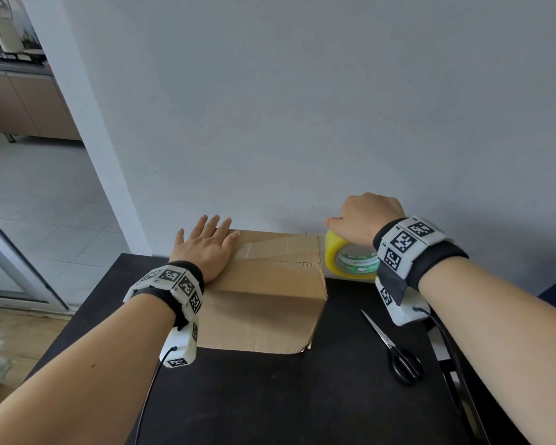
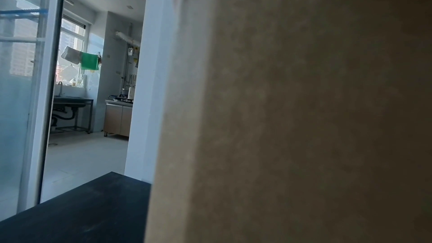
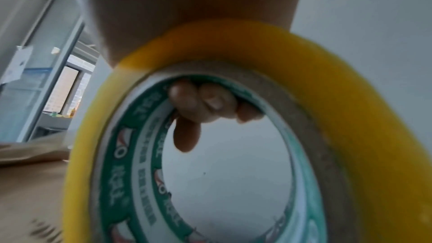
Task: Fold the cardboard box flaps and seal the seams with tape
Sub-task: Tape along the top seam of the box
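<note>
Nearest, low and right of centre in the head view, black-handled scissors [image 1: 395,350] lie on the dark desk [image 1: 270,396], apart from the cardboard box [image 1: 264,293] that sits at mid-frame with its top flaps folded down. Further back, the left hand [image 1: 206,248] rests flat on the box's far left corner, fingers straight and spread. At the box's far right edge, the right hand [image 1: 363,220] grips the yellow tape roll [image 1: 344,258], fingers [image 3: 205,103] curled through its core.

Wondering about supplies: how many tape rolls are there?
1. The tape roll is held by the right hand beside the box. Others may be hidden.
</note>
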Demonstrator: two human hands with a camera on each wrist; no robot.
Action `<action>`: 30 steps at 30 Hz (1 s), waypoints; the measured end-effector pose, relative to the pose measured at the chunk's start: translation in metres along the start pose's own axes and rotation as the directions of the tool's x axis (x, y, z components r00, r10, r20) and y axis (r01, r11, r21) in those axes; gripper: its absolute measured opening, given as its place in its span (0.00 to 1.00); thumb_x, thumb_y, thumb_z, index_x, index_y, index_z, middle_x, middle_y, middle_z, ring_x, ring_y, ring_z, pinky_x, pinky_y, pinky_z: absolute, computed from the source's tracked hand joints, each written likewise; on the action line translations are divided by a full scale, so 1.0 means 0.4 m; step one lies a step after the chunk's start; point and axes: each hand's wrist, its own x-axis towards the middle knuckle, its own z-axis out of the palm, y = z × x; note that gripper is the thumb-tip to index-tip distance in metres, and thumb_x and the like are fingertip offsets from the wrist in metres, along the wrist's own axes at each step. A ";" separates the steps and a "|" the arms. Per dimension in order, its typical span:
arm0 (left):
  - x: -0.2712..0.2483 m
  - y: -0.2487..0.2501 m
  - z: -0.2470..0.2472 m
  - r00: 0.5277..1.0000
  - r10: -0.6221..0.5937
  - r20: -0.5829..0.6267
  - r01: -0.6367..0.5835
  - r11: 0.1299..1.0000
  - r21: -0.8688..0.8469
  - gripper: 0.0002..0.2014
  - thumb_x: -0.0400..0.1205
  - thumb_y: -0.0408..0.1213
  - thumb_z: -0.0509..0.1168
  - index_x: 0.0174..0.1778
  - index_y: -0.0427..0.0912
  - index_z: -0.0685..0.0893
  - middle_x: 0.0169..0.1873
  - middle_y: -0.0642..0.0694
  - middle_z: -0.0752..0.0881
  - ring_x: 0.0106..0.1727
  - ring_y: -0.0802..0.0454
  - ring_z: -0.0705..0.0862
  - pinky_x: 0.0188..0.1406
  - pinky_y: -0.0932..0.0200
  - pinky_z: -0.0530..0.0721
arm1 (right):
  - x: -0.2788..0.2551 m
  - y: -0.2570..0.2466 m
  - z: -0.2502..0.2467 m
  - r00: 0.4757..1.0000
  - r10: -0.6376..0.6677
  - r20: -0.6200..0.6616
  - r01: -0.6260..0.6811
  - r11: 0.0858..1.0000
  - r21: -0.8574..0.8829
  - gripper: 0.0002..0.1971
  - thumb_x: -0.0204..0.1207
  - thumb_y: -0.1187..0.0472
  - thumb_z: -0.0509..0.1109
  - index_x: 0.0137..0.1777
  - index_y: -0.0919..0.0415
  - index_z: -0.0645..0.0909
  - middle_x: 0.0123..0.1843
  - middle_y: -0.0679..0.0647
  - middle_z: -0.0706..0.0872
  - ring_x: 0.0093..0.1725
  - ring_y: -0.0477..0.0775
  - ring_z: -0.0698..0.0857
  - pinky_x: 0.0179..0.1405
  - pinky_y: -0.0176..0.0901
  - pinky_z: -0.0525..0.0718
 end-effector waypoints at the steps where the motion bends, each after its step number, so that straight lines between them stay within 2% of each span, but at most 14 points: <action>1: 0.000 0.001 0.000 1.000 0.001 -0.001 -0.001 1.000 0.003 0.28 0.85 0.58 0.33 0.82 0.58 0.46 0.83 0.56 0.44 0.83 0.58 0.38 0.81 0.44 0.38 | -0.001 0.003 0.016 1.000 0.006 0.002 -0.006 1.000 0.004 0.21 0.80 0.45 0.55 0.30 0.57 0.71 0.31 0.51 0.75 0.39 0.58 0.78 0.38 0.43 0.70; 4: -0.001 0.005 -0.001 1.000 0.000 -0.002 0.000 1.000 0.014 0.29 0.84 0.59 0.34 0.83 0.58 0.46 0.83 0.56 0.44 0.83 0.57 0.38 0.81 0.43 0.38 | 0.001 0.007 0.062 1.000 0.015 0.004 -0.015 1.000 0.018 0.25 0.80 0.42 0.55 0.27 0.58 0.70 0.28 0.52 0.76 0.33 0.55 0.77 0.33 0.41 0.69; 7: -0.001 0.005 -0.002 1.000 -0.003 0.006 0.003 1.000 0.025 0.31 0.82 0.63 0.34 0.83 0.58 0.45 0.83 0.57 0.44 0.83 0.57 0.38 0.81 0.43 0.38 | 0.004 0.010 0.095 1.000 0.017 -0.012 -0.017 1.000 0.019 0.25 0.80 0.44 0.54 0.25 0.58 0.68 0.26 0.52 0.74 0.27 0.52 0.72 0.28 0.39 0.65; 18: -0.005 0.002 0.003 1.000 0.008 0.000 -0.008 0.998 0.066 0.36 0.79 0.69 0.34 0.82 0.58 0.43 0.83 0.56 0.44 0.83 0.57 0.38 0.81 0.42 0.39 | 0.013 0.007 0.144 0.999 0.033 0.000 -0.033 0.999 0.022 0.25 0.80 0.43 0.54 0.25 0.57 0.70 0.26 0.51 0.75 0.27 0.51 0.72 0.28 0.38 0.65; 24: -0.002 -0.002 0.004 1.000 0.015 0.000 -0.015 0.997 0.076 0.41 0.75 0.74 0.38 0.82 0.58 0.43 0.83 0.57 0.44 0.83 0.57 0.39 0.81 0.39 0.40 | 0.019 0.001 0.170 0.997 0.066 0.033 -0.069 0.992 0.105 0.24 0.79 0.43 0.55 0.27 0.56 0.71 0.27 0.51 0.76 0.28 0.52 0.74 0.31 0.40 0.69; 27: -0.006 0.000 0.004 0.999 0.034 -0.008 -0.032 0.988 0.149 0.40 0.76 0.72 0.37 0.82 0.59 0.41 0.83 0.55 0.40 0.83 0.56 0.37 0.80 0.38 0.36 | 0.017 -0.001 0.172 0.998 0.054 0.025 -0.056 0.993 0.106 0.23 0.79 0.44 0.55 0.27 0.56 0.71 0.26 0.52 0.76 0.27 0.52 0.73 0.28 0.39 0.66; 30: -0.014 0.029 0.002 0.994 0.110 0.011 -0.109 0.970 0.218 0.33 0.82 0.64 0.35 0.82 0.57 0.40 0.83 0.53 0.37 0.83 0.56 0.36 0.80 0.40 0.34 | 0.013 -0.004 0.170 0.999 0.042 0.003 -0.042 0.995 0.095 0.22 0.79 0.47 0.55 0.26 0.57 0.69 0.26 0.51 0.74 0.26 0.51 0.72 0.26 0.39 0.64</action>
